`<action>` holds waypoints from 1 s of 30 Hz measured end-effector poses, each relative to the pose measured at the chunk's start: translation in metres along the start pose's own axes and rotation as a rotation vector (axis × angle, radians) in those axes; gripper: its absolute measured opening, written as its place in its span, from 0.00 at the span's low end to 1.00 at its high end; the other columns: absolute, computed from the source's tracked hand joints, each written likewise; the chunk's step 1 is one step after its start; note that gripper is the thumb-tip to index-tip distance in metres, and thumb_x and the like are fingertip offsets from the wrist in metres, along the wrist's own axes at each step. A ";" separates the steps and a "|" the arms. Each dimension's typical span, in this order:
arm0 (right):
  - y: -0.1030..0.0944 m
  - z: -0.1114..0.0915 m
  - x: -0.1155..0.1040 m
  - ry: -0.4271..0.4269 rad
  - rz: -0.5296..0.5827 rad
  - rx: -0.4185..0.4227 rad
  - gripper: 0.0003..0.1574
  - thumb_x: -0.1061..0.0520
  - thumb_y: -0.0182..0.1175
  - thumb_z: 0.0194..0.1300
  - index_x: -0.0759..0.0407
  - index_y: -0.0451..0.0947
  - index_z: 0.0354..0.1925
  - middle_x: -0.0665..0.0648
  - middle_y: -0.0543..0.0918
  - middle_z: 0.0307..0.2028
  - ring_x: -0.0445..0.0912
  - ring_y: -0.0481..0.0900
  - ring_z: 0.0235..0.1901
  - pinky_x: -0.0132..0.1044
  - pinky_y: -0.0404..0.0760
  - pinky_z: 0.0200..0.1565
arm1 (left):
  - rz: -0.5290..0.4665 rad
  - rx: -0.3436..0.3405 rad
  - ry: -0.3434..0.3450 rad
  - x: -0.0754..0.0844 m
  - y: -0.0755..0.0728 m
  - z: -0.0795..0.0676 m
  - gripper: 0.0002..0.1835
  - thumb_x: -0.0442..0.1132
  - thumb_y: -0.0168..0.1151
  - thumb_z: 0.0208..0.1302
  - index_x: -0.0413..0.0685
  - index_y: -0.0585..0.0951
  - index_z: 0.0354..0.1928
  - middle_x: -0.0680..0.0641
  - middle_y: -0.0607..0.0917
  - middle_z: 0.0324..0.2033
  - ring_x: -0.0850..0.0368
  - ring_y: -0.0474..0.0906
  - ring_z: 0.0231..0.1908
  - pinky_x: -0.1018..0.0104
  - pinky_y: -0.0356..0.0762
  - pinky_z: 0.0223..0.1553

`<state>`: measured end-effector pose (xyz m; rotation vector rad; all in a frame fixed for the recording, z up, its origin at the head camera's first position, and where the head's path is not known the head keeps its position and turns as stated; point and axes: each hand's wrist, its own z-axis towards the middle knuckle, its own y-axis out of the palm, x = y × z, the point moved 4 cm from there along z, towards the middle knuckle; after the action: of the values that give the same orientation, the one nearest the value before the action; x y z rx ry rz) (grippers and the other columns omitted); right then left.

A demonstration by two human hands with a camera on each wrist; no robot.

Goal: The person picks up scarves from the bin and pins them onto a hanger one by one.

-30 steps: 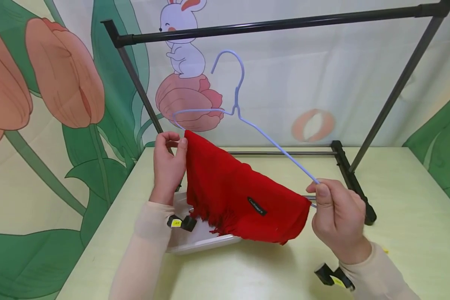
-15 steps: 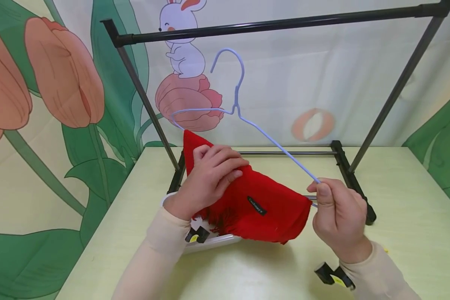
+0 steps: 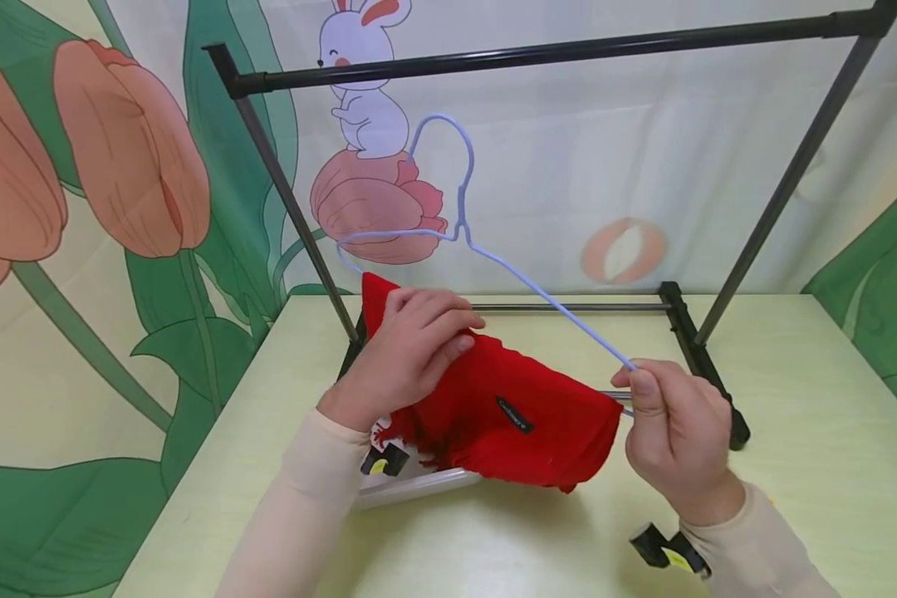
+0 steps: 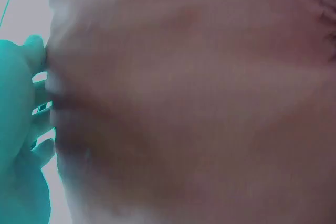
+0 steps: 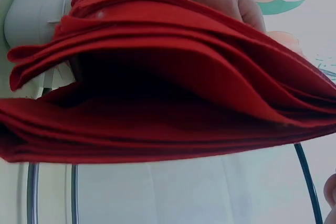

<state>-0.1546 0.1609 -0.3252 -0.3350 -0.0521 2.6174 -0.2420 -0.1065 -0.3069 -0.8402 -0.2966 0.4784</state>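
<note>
A folded red scarf [image 3: 523, 415] with a fringe and a dark label hangs over the lower bar of a light blue wire hanger [image 3: 508, 266]. My right hand [image 3: 680, 432] pinches the hanger's right end, just beyond the scarf's edge. My left hand [image 3: 404, 353] rests on the left part of the scarf, with gently bent fingers touching its upper fold. In the left wrist view, the hand's fingers [image 4: 39, 51] meet the fabric's edge at the left, and the scarf [image 4: 184, 108] fills most of the picture. The right wrist view shows the scarf's layered open end [image 5: 173, 98].
A black metal rack [image 3: 553, 55] stands behind the hanger on the pale table [image 3: 531, 548]. A white tray [image 3: 411, 488] sits below the scarf, partly hidden by it. A printed cloth backdrop [image 3: 718, 166] hangs behind.
My left hand has gone from the scarf's left corner to the middle of its upper fold. The hanger's hook has since dropped slightly. My right hand has kept its pinch.
</note>
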 end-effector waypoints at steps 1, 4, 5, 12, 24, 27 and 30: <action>-0.001 0.000 0.000 0.001 0.002 0.001 0.35 0.45 0.54 0.85 0.74 0.79 0.30 0.65 0.81 0.21 0.41 0.62 0.14 0.26 0.70 0.22 | 0.002 0.041 -0.024 -0.004 -0.006 -0.001 0.12 0.39 0.65 0.77 0.48 0.84 0.58 0.46 0.87 0.55 0.49 0.80 0.60 0.47 0.68 0.63; -0.002 0.000 0.002 0.009 0.025 0.014 0.35 0.45 0.55 0.85 0.73 0.78 0.30 0.63 0.78 0.19 0.40 0.61 0.15 0.24 0.66 0.23 | 0.040 0.201 -0.112 -0.020 -0.028 -0.005 0.11 0.39 0.62 0.78 0.42 0.83 0.55 0.40 0.86 0.52 0.42 0.80 0.57 0.43 0.70 0.60; -0.002 -0.001 0.003 0.013 0.035 0.019 0.35 0.45 0.55 0.85 0.73 0.78 0.29 0.62 0.76 0.18 0.40 0.61 0.16 0.25 0.65 0.23 | 0.056 0.256 -0.150 -0.026 -0.036 -0.007 0.11 0.38 0.61 0.78 0.40 0.81 0.54 0.38 0.85 0.51 0.41 0.80 0.55 0.42 0.71 0.58; -0.005 0.001 0.015 0.058 0.106 -0.004 0.32 0.48 0.55 0.85 0.75 0.77 0.31 0.54 0.66 0.15 0.38 0.62 0.20 0.25 0.62 0.24 | 0.240 0.170 -0.396 -0.081 -0.072 -0.007 0.18 0.43 0.55 0.84 0.38 0.74 0.65 0.34 0.81 0.54 0.38 0.76 0.52 0.43 0.78 0.56; -0.013 0.009 0.037 0.120 0.252 -0.100 0.27 0.55 0.56 0.84 0.79 0.77 0.33 0.53 0.65 0.17 0.38 0.62 0.22 0.25 0.63 0.26 | 0.211 -0.142 -0.286 -0.110 -0.076 -0.014 0.09 0.40 0.60 0.82 0.50 0.78 0.57 0.48 0.73 0.20 0.52 0.73 0.23 0.58 0.77 0.33; -0.017 0.014 0.044 0.133 0.224 -0.141 0.26 0.55 0.56 0.84 0.77 0.79 0.34 0.52 0.66 0.17 0.36 0.63 0.22 0.26 0.64 0.26 | 0.210 -0.051 -0.211 -0.108 -0.077 -0.018 0.06 0.39 0.61 0.80 0.45 0.78 0.50 0.47 0.70 0.17 0.54 0.68 0.17 0.60 0.74 0.27; -0.021 0.020 0.049 0.154 0.166 -0.181 0.23 0.57 0.56 0.84 0.76 0.81 0.35 0.50 0.67 0.17 0.34 0.63 0.21 0.26 0.65 0.25 | 0.236 0.061 -0.132 -0.103 -0.078 -0.018 0.11 0.43 0.55 0.83 0.41 0.77 0.46 0.45 0.70 0.14 0.53 0.65 0.13 0.61 0.72 0.22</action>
<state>-0.1909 0.2037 -0.3146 -0.6279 -0.2180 2.7471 -0.3000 -0.2158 -0.2655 -0.7887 -0.3038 0.7620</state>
